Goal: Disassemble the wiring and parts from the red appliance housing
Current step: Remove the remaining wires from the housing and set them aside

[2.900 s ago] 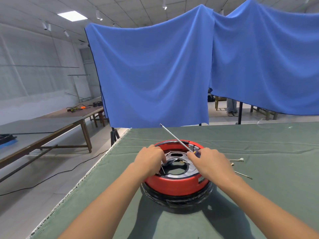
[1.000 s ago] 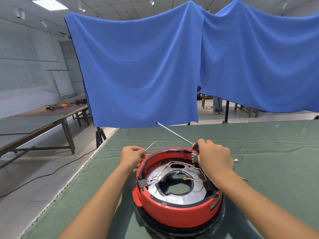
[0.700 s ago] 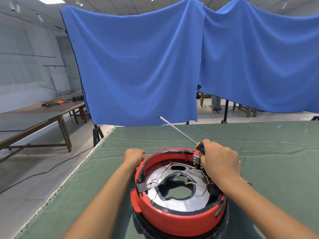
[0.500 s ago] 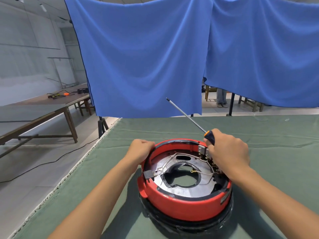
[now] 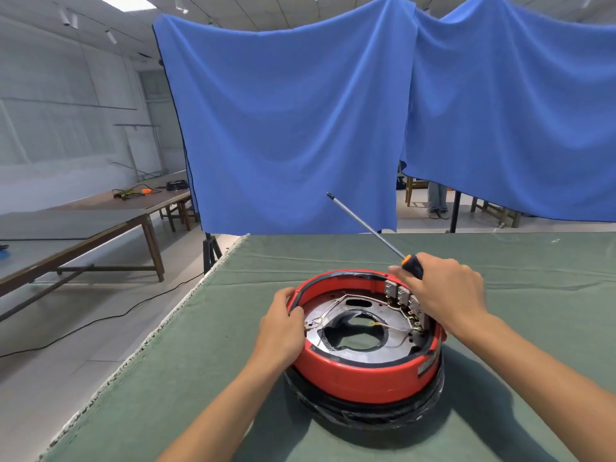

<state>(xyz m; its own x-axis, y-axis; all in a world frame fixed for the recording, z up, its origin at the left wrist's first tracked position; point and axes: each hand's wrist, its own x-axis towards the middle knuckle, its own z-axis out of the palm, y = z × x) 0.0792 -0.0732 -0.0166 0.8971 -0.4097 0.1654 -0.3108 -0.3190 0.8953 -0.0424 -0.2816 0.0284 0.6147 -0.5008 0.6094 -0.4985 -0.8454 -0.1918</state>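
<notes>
A round red appliance housing (image 5: pixel 363 378) on a black base sits on the green-covered table (image 5: pixel 206 355). Inside it lies a silver metal plate (image 5: pixel 363 353) with thin white wires (image 5: pixel 336 303) and a row of terminal blocks (image 5: pixel 398 295) at the far right rim. My left hand (image 5: pixel 283 331) grips the housing's left rim. My right hand (image 5: pixel 443 291) holds a screwdriver (image 5: pixel 366 228) by its orange-and-black handle, the long shaft pointing up and away to the left, while the hand rests over the terminal blocks.
The table's left edge (image 5: pixel 150 338) drops to the floor, where a black cable (image 5: pixel 100 320) runs. Blue cloth (image 5: pixel 300 128) hangs behind the table. Wooden tables (image 5: pixel 100 221) stand at the left. A person's legs (image 5: pixel 436 201) show under the cloth.
My left hand pulled a wire out to the left, then came back and took the housing's left rim. My right hand stays at the terminal blocks with the screwdriver, its shaft now steeper.
</notes>
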